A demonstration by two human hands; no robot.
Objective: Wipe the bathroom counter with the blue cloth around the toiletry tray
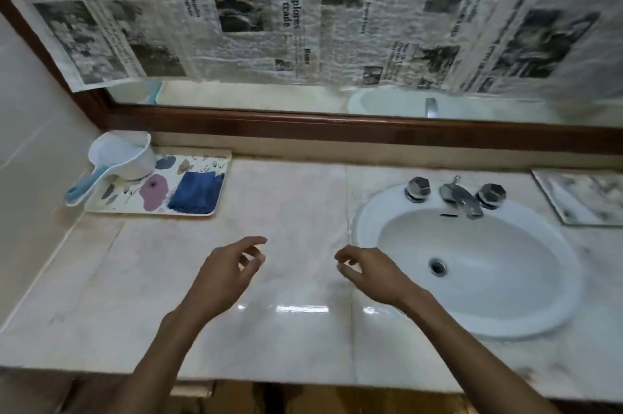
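While both hands hung empty above the counter, the blue cloth lay folded on the right part of the toiletry tray, untouched. Taking that tray as the mark, the left hand hovered toward the person and to the right of it, fingers loosely curled and parted, gripping nothing. The right hand hovered farther right again, near the rim of the sink, its fingers likewise slack and holding nothing. The cloth therefore lay away from the person and to the left of both hands, and the left hand was plainly the nearer. The cloth's long axis ran roughly from the tray's near edge toward its far edge, tilted slightly, so a reach from the left hand would probably meet its near short edge first.

Between the left hand and the tray was bare counter only; nothing appeared to block the path. A white dipper sat on the tray's far left corner, its blue handle overhanging the tray's left side, well clear of the cloth. Far right of the tray, past the sink and its faucet, a second flat tray lay against the wall. By my judgement, wiping had not begun.
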